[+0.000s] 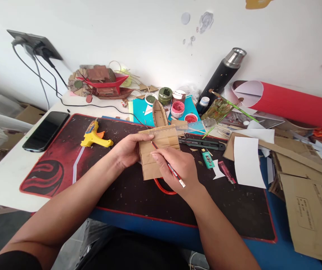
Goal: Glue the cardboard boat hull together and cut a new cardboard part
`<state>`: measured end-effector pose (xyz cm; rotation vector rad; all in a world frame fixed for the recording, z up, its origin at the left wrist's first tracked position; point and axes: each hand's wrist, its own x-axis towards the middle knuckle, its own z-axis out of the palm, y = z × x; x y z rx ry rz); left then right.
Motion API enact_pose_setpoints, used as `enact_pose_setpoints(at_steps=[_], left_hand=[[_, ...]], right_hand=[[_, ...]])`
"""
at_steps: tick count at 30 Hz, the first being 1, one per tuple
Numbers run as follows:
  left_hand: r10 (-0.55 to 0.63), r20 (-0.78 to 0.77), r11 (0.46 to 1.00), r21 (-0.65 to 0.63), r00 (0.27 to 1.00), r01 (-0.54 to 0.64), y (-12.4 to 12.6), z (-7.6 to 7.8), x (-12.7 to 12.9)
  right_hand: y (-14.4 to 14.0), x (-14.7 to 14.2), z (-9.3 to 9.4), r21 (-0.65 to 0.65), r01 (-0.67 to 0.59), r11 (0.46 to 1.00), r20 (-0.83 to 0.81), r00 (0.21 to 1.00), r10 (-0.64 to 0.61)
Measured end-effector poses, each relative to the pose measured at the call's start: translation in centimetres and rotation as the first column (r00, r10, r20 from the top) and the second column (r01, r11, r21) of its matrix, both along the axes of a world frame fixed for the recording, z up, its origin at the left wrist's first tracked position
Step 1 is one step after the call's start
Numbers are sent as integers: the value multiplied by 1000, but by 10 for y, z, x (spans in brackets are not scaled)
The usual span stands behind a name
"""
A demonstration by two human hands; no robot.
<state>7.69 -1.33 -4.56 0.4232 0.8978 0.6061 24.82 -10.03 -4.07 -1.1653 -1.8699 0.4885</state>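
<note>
Right hand (pixel 179 165) closed around a red pencil (pixel 169 167), tip down on a cardboard piece (pixel 157 155) near its upper edge, pencil shaft running back over the knuckles toward the wrist. Left hand (pixel 127 150) grips the cardboard's left edge, fingers curled over the top corner, thumb pressing on the face. A clear ruler (pixel 163 131) lies along the cardboard's top edge, extending right. Cardboard sits on the black and red desk mat (pixel 107 187), mid-table, directly in front of the person. A red loop (pixel 163 188), partly hidden, pokes out below the cardboard; cannot tell what it is. Left of the hands, a yellow glue gun (pixel 95 137) on the mat, well apart; farther left a black phone (pixel 46 131) on the white tabletop. Just behind the cardboard, a small cardboard boat hull (pixel 159 113) upright on a teal sheet, with paint pots (pixel 178 108) beside it. Right of the hands: a dark utility knife (pixel 203 143), a green lighter (pixel 207 158), a white paper sheet (pixel 247 161). Far right, flattened cardboard boxes (pixel 310 202). At the back, a black flask (pixel 223 75) leaning, a red paper roll (pixel 287 103), and a red model boat (pixel 101 82) near the wall.
</note>
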Motion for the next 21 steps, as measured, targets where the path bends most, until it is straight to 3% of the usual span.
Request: enact_pose_setpoints(at_steps=[21], left_hand=[[-51,66,996,75,997,46,-2,-2,-1]], right_hand=[[0,1,3,-9,3,1000,18,1000,-3]])
